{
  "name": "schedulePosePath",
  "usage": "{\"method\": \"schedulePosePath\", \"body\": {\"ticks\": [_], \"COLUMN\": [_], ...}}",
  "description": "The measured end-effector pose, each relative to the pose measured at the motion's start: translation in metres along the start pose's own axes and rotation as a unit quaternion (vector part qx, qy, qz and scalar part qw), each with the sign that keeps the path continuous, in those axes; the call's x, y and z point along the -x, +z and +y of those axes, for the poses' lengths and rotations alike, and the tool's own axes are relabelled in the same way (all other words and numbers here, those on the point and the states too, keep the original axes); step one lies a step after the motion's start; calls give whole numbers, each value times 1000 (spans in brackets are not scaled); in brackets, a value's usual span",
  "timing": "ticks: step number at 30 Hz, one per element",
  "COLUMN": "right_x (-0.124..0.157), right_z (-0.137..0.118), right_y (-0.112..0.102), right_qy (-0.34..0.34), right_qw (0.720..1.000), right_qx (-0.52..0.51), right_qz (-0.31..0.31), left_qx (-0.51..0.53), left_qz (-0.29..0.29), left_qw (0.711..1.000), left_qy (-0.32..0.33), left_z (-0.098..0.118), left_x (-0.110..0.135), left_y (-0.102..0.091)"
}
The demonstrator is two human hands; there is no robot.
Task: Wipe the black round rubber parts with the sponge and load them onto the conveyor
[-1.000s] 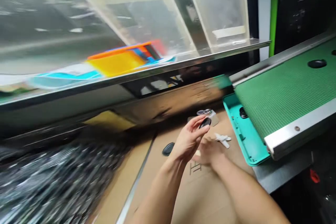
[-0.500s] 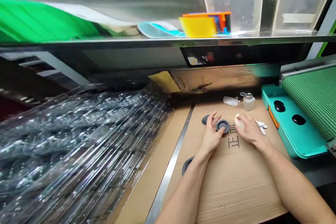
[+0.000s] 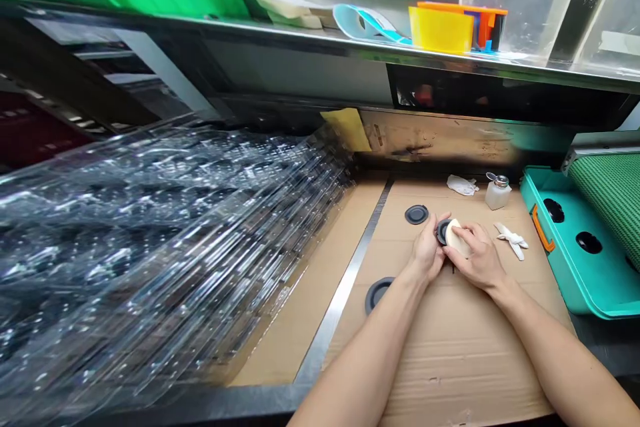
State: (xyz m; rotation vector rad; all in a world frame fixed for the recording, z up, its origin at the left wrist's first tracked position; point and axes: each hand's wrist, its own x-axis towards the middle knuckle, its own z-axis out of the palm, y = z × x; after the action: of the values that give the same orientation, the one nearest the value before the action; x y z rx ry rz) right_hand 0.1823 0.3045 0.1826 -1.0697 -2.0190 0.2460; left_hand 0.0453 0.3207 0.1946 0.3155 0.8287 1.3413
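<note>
My left hand (image 3: 427, 250) is closed on the edge of a round dark grey plastic part (image 3: 443, 232), held tilted above the cardboard. My right hand (image 3: 477, 255) pinches a pale cream pad (image 3: 457, 237) and presses it against the face of that part. Just beyond my left hand, a second dark round part (image 3: 417, 214) lies flat on the cardboard (image 3: 450, 360). Another, larger-looking dark round part (image 3: 376, 293) lies nearer to me, partly covered by my left forearm.
Stacked clear plastic trays (image 3: 165, 260) fill the left side. At the back stand a small white bottle (image 3: 498, 192) and crumpled white tissue (image 3: 462, 185). A white cloth piece (image 3: 511, 239) lies right of my hand. A teal bin (image 3: 595, 280) holding black parts sits beside a green conveyor (image 3: 613, 200).
My hands have come together, and the cream pad now touches the round part, which has tilted toward it. The view has swung, shifting the scene rightward.
</note>
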Motion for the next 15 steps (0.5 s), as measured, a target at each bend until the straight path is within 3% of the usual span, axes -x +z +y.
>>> {"method": "schedulePosePath", "body": {"ticks": [4,8,12,15], "right_x": [2,-1,0,3], "right_z": [-3,6,2,-11], "right_y": [8,8,6,7], "right_qy": [-12,31,50,23], "right_qw": [999,995,990,991], "right_qx": [39,84,111,124], "right_qz": [2,47,71,47], "left_qx": [55,33,14,14], "left_qz": [-24,-67,-65,-50], "left_qw": [997,995,997,998], "left_qy": [-41,-70,-39,-17], "left_z": [0,-4,-10,-12], "left_x": [1,1,2,5], "left_y": [4,2,2,3]}}
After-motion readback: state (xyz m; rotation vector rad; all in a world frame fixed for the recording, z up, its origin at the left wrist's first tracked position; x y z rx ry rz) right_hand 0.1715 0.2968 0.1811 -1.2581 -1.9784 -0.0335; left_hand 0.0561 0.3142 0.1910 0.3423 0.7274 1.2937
